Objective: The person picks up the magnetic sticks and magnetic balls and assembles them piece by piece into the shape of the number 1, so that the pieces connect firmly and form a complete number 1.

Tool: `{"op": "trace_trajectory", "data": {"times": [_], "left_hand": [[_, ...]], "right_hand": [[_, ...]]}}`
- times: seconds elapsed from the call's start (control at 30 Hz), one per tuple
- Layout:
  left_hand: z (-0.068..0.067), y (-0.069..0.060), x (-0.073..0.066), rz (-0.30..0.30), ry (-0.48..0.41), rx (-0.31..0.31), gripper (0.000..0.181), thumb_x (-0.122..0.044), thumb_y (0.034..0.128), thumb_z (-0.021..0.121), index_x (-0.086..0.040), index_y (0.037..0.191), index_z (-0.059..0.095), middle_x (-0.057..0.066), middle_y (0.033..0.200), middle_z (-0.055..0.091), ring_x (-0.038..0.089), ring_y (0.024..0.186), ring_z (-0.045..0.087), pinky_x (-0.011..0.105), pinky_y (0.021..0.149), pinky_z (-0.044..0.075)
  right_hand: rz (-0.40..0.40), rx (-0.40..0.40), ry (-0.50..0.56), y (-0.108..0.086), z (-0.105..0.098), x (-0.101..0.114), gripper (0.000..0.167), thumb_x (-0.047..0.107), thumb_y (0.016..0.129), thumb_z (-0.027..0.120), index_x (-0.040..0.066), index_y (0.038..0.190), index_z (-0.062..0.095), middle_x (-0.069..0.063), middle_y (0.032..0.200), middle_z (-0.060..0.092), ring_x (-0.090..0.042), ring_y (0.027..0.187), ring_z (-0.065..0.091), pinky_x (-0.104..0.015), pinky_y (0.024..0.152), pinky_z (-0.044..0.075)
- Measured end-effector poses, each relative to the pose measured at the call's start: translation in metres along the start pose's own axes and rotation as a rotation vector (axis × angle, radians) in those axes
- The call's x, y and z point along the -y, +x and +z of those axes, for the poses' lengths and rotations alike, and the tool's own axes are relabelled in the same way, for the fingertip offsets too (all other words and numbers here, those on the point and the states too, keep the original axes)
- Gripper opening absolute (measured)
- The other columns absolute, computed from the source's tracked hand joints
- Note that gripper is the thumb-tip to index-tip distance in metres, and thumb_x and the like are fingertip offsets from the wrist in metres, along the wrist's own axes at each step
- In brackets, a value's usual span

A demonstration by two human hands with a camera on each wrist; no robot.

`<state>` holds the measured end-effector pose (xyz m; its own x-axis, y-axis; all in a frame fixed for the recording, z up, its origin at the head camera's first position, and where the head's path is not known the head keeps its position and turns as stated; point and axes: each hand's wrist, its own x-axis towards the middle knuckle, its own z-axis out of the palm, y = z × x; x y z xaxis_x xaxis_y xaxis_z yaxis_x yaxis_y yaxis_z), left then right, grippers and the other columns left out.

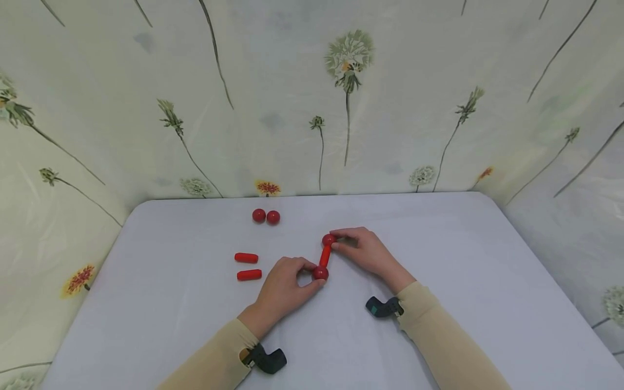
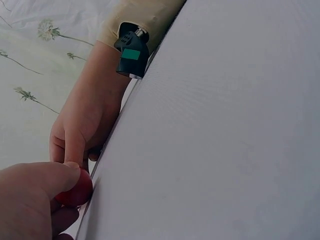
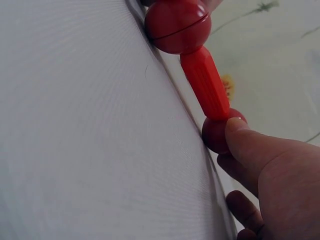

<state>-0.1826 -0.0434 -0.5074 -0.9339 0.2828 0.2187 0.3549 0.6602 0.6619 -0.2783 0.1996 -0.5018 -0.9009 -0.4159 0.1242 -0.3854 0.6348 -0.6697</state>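
Note:
A short red rod point(image 1: 325, 257) stands between two glossy red balls, touching one at each end. My left hand point(image 1: 287, 284) pinches the nearer ball point(image 1: 320, 272) between thumb and fingers. At the far end, my right hand point(image 1: 366, 251) grips the other ball point(image 1: 329, 239) by thumb and fingertips. The right wrist view shows the rod point(image 3: 205, 82) faceted and a dark seam round the nearer ball point(image 3: 180, 25). How deep the rod sits in either ball is hidden. In the left wrist view, the left thumb covers part of the nearer ball point(image 2: 80, 192).
Two loose red rods, an upper one point(image 1: 246, 258) and a lower one point(image 1: 249, 275), lie left of the hands. Two more red balls, the left point(image 1: 259, 215) and the right point(image 1: 273, 218), sit side by side near the back edge of the white table point(image 1: 439, 227). Behind hangs a flowered cloth point(image 1: 273, 135).

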Motion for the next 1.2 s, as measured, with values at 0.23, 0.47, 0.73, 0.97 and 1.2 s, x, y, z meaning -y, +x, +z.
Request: {"op": "trace_trajectory", "data": {"times": [0.23, 0.47, 0.73, 0.97, 1.2], "left_hand": [[-0.001, 0.001, -0.002, -0.025, -0.014, 0.011, 0.04, -0.048, 0.0835, 0.076, -0.025, 0.116, 0.068, -0.015, 0.103, 0.064, 0.008, 0.097, 0.054, 0.032, 0.082, 0.05], [-0.003, 0.002, -0.006, -0.063, -0.001, 0.033, 0.049, -0.054, 0.083, 0.074, -0.024, 0.121, 0.066, -0.014, 0.109, 0.064, 0.008, 0.099, 0.055, 0.032, 0.082, 0.05], [-0.021, -0.005, -0.009, -0.079, 0.019, 0.048, 0.049, -0.052, 0.0823, 0.075, -0.025, 0.121, 0.065, -0.013, 0.112, 0.063, 0.011, 0.103, 0.055, 0.033, 0.085, 0.051], [-0.047, -0.02, 0.002, -0.124, 0.027, 0.004, 0.043, -0.045, 0.0843, 0.076, -0.024, 0.12, 0.065, -0.013, 0.112, 0.062, 0.012, 0.106, 0.055, 0.036, 0.088, 0.05], [-0.071, -0.034, 0.028, -0.147, 0.049, -0.099, 0.035, -0.037, 0.0824, 0.08, -0.023, 0.113, 0.069, -0.008, 0.109, 0.064, 0.013, 0.099, 0.055, 0.035, 0.086, 0.049]], "right_hand": [[0.013, 0.002, -0.003, -0.001, -0.002, -0.001, 0.039, 0.039, 0.091, 0.071, 0.026, 0.128, 0.067, 0.009, 0.122, 0.066, -0.019, 0.122, 0.055, -0.05, 0.102, 0.041], [0.042, -0.012, 0.008, -0.005, -0.004, -0.007, 0.037, 0.043, 0.09, 0.071, 0.029, 0.124, 0.068, 0.011, 0.119, 0.066, -0.018, 0.122, 0.054, -0.051, 0.102, 0.04], [0.081, -0.007, 0.022, -0.004, -0.001, -0.002, 0.037, 0.043, 0.089, 0.073, 0.028, 0.123, 0.068, 0.009, 0.118, 0.066, -0.02, 0.12, 0.055, -0.053, 0.101, 0.041], [0.084, -0.008, 0.011, -0.002, 0.001, 0.0, 0.037, 0.042, 0.09, 0.072, 0.027, 0.124, 0.068, 0.009, 0.119, 0.066, -0.021, 0.12, 0.054, -0.052, 0.102, 0.04], [0.073, -0.017, -0.008, 0.002, 0.004, -0.002, 0.038, 0.042, 0.089, 0.072, 0.025, 0.124, 0.068, 0.007, 0.118, 0.066, -0.022, 0.119, 0.055, -0.051, 0.101, 0.042]]}}
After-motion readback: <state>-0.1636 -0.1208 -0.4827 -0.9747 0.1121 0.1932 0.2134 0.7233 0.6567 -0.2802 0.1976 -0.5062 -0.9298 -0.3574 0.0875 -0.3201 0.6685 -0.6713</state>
